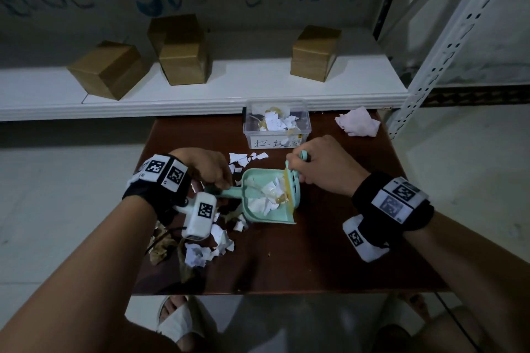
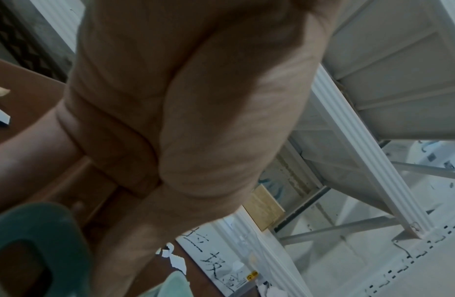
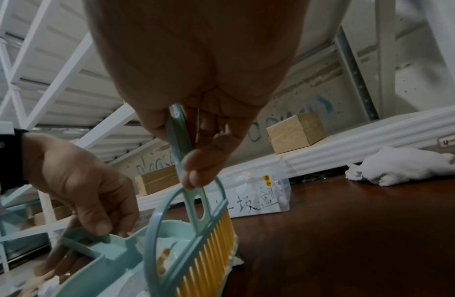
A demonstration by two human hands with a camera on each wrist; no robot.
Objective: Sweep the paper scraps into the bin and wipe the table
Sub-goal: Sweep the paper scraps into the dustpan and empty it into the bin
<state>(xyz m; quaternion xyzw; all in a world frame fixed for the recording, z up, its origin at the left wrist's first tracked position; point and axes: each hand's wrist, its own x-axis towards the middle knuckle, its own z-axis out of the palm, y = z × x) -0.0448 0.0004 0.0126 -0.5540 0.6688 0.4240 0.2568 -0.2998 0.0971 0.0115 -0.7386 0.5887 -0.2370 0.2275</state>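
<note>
A mint-green dustpan [image 1: 268,198] lies on the brown table [image 1: 344,252], holding white paper scraps. My left hand [image 1: 212,169] grips its handle [image 3: 94,247]. My right hand [image 1: 324,166] holds a mint brush [image 3: 195,227] with yellow bristles [image 1: 288,192] at the pan's mouth. More white and brown scraps [image 1: 206,249] lie on the table near the left wrist and beyond the pan [image 1: 243,159]. A clear plastic bin [image 1: 276,123] with a handwritten label stands behind, holding scraps. A crumpled white cloth [image 1: 358,122] lies at the table's far right corner.
A white shelf [image 1: 200,89] behind the table carries three cardboard boxes [image 1: 183,50]. A perforated metal upright [image 1: 436,46] stands at the right. My sandalled feet [image 1: 175,321] show below the table's near edge.
</note>
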